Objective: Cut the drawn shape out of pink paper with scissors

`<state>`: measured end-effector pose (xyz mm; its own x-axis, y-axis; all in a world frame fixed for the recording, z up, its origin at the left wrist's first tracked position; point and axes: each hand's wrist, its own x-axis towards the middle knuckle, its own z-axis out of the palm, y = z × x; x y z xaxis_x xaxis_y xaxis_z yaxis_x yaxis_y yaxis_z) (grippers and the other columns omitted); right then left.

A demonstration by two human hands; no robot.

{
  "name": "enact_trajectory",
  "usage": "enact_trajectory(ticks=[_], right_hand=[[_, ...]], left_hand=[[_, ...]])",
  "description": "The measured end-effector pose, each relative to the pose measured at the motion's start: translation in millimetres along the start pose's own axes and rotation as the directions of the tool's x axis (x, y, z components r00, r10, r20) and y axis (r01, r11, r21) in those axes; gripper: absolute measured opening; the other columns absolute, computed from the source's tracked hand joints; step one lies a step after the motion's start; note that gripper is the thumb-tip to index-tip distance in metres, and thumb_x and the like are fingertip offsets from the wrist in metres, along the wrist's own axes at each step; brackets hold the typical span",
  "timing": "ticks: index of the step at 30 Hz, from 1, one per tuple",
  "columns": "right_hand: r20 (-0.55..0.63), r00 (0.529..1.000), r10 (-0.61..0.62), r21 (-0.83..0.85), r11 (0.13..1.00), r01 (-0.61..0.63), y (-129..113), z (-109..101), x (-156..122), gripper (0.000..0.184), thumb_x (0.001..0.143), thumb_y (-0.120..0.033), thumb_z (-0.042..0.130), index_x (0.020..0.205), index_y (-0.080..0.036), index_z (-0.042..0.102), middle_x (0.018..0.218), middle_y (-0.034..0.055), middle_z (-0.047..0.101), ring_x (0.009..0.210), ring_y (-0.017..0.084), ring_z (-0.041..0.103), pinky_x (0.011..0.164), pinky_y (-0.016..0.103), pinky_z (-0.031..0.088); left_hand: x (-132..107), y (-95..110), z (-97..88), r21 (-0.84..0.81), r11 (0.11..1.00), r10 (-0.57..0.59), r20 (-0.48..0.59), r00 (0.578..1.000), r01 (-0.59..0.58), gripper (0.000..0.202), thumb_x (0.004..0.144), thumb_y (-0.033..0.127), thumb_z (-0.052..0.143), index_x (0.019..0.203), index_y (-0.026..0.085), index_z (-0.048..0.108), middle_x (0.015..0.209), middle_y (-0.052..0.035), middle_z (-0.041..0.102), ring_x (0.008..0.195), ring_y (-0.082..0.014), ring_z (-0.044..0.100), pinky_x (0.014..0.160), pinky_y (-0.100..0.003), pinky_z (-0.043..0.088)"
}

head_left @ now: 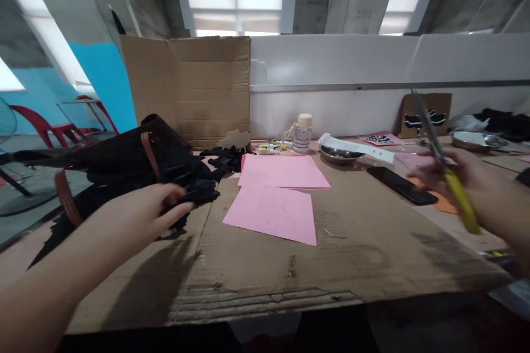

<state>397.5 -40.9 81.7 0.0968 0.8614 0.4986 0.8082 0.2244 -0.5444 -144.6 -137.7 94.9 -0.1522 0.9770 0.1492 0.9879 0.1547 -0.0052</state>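
My left hand [155, 207] is over the left part of the cardboard, in front of a heap of black cloth [194, 182]. Its thumb and fingers are apart, with black cloth showing behind the gap; I see no clear grip on it. Raised on the right, my right hand [467, 174] is closed around yellow-handled scissors [462, 201], blades pointing up and away, blurred by motion. Between the hands lies a pink paper sheet [275, 214] with faint pencil marks. It touches a stack of pink paper [285, 170] behind it.
Cardboard [351, 253] covers the tabletop. A phone [399, 185] lies left of my right hand, near a metal bowl [342, 155] with a white strip across it. A bottle [303, 135] and markers [269, 149] stand at the back. A cardboard panel [211, 88] rises behind the cloth.
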Motion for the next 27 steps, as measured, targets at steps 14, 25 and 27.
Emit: enact_trajectory(ticks=[14, 25, 27], right_hand=[[0.316, 0.903, -0.292, 0.817, 0.567, -0.102, -136, 151, 20, 0.045, 0.089, -0.066, 0.055, 0.108, -0.025, 0.053, 0.078, -0.0009, 0.052, 0.06, 0.013, 0.052, 0.05, 0.025, 0.047], [0.227, 0.968, -0.108, 0.707, 0.701, -0.088, -126, 165, 25, 0.04, 0.082, -0.054, 0.069, 0.103, -0.024, 0.051, 0.085, -0.0009, 0.053, 0.067, 0.013, 0.05, 0.058, 0.025, 0.045], [0.248, 0.964, -0.092, 0.706, 0.699, -0.115, -126, 172, 23, 0.041, 0.081, -0.055, 0.068, 0.104, -0.025, 0.05, 0.083, -0.0017, 0.053, 0.067, 0.014, 0.05, 0.06, 0.026, 0.046]], left_hand=[[94, 137, 77.0, -0.115, 0.982, 0.164, 0.148, 0.975, -0.148, 0.077, 0.075, 0.068, 0.066, 0.128, 0.013, 0.06, 0.13, -0.0216, 0.065, 0.119, -0.0355, 0.062, 0.091, -0.035, 0.048], [97, 134, 75.5, -0.17, 0.968, 0.212, 0.164, 0.963, -0.184, 0.093, 0.069, 0.076, 0.065, 0.138, 0.015, 0.051, 0.131, -0.0218, 0.064, 0.122, -0.0397, 0.058, 0.093, -0.038, 0.045], [98, 133, 76.6, -0.153, 0.965, 0.237, 0.179, 0.955, -0.211, 0.092, 0.069, 0.076, 0.065, 0.137, 0.016, 0.052, 0.133, -0.0214, 0.063, 0.121, -0.0398, 0.058, 0.092, -0.038, 0.046]])
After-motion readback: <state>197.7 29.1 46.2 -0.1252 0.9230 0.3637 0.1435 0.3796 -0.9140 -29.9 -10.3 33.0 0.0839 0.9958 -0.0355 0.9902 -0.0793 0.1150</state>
